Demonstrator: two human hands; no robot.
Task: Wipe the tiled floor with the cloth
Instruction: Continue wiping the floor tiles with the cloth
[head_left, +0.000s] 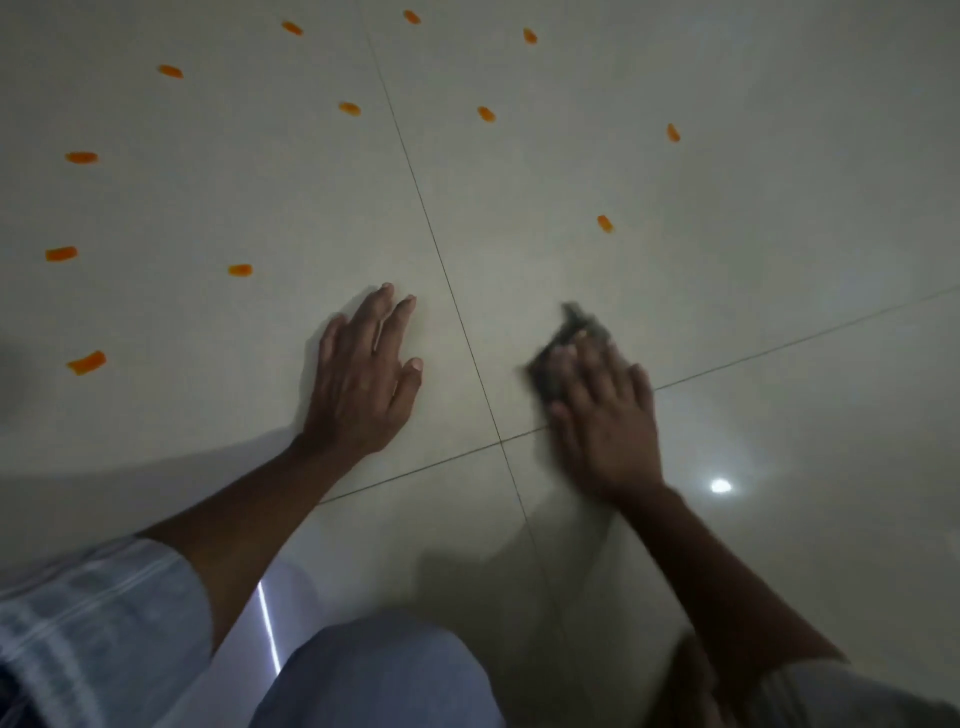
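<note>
A small dark cloth (569, 338) lay flat on the pale tiled floor (727, 208), just to the right of where two grout lines crossed. The person's right hand (605, 415) pressed down on it, fingers spread fairly wide and laid straight across the fabric rather than curled around it; the hand and the cloth were both blurred, so the exact fold of the cloth could not be made out. Just across the long grout line, the left hand (363, 374) rested palm-down on the bare tile, fingers straight and a little apart, holding nothing and seemingly propping the person up. Beyond both hands, a scatter of small orange marks (240, 269) dotted the tiles in a loose arc, well apart from the cloth, the nearest of them up and to the right of it. None looked smeared or touched, so the wiping seemed to be at an early stage, with the whole marked stretch left to cover. Nearer the viewer, a striped sleeve (93, 613) and a knee in light trousers (379, 675) showed low in view, and a bright spot of reflected light (720, 486) shone on the glossy tile to the right.
</note>
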